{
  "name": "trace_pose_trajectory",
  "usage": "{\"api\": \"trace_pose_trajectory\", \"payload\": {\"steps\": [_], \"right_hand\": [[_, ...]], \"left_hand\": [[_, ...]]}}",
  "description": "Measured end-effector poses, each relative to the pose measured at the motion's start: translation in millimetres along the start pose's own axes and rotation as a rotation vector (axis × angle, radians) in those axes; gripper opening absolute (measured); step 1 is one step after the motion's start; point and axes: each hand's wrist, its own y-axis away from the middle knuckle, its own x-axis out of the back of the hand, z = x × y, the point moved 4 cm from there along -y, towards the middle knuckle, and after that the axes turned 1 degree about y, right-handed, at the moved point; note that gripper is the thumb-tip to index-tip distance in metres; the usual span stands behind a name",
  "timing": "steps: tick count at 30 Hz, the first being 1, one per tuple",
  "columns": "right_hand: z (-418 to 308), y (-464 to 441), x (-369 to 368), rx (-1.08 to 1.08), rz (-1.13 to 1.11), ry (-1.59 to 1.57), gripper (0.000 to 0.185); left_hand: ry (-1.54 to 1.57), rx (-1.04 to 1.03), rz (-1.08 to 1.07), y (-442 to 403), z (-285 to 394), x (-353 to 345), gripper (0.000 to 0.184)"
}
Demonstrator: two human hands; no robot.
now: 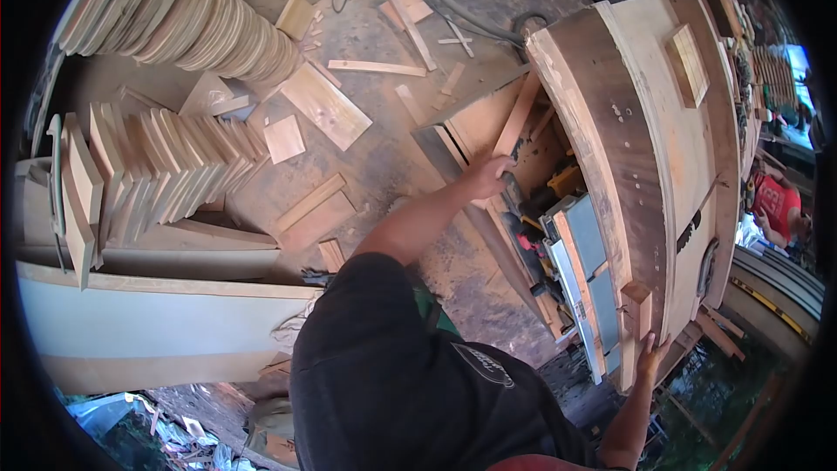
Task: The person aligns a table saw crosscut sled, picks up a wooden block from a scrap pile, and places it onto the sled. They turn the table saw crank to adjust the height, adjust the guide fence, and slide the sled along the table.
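My left hand (485,179) reaches over the near edge of the open wooden compartment, its fingers curled down beside a dark tool (512,192). What they close on, if anything, is hidden. My right hand (650,356) rests at the lower end of the large curved wooden workpiece (632,122), fingers stretched and apart against its edge. Just above those fingers, a small wooden block (639,305) sits on the curved edge. Between my hands are a grey-blue slab with metal edging (586,235) and a yellow tool (567,181) lying in the compartment.
A long row of curved wooden pieces (192,22) and a stack of angled boards (166,157) stand on the left. Offcuts, including a flat board (327,109), lie on the dusty floor. A hose (462,13) runs across the top. A person in red (776,205) is at far right.
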Motion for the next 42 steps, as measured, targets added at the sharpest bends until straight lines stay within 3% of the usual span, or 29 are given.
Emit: {"api": "trace_pose_trajectory", "payload": {"steps": [2,6,8,15,17,21,23,31,38,40,42], "right_hand": [[3.8,-0.9,-2.7,0.000,-0.005,-0.039,0.079],[-8.9,2.0,2.6,-0.004,-0.008,-0.054,0.080],[-3.7,0.3,-0.8,-0.023,-0.019,-0.046,0.081],[-11.3,-2.3,0.1,0.015,0.000,-0.025,0.083],[-8.9,-3.3,-1.3,0.023,0.003,-0.086,0.084],[-9.9,-5.1,-1.0,0.000,0.017,-0.088,0.086],[-20.3,-2.4,4.0,0.008,0.014,0.049,0.088],[-22.5,0.2,1.7,-0.006,0.032,0.092,0.085],[-15.7,-10.0,-9.3,0.028,0.078,-0.137,0.083],[-2.6,-3.4,-12.8,-0.037,0.035,-0.216,0.082],[-1.3,-4.8,-8.0,0.087,0.112,0.179,0.083]], "left_hand": [[0.352,-0.108,0.021,21.0,4.4,9.3,0.051],[0.251,-0.178,0.066,74.8,-8.0,17.2,0.051],[0.294,0.018,0.036,104.7,-14.1,15.8,0.052],[0.085,0.018,0.004,154.4,-9.4,23.0,0.057],[0.162,0.156,-0.067,160.0,1.9,29.0,0.065],[0.234,0.199,-0.024,161.2,14.3,18.0,0.071],[0.260,0.027,0.132,161.6,12.4,4.0,0.072],[0.220,0.069,0.149,147.7,19.1,-4.8,0.073],[0.115,0.105,0.121,88.1,29.9,13.7,0.077],[-0.127,-0.043,0.244,67.1,27.1,2.1,0.075],[-0.218,-0.035,0.196,58.4,5.0,-11.5,0.065]]}}
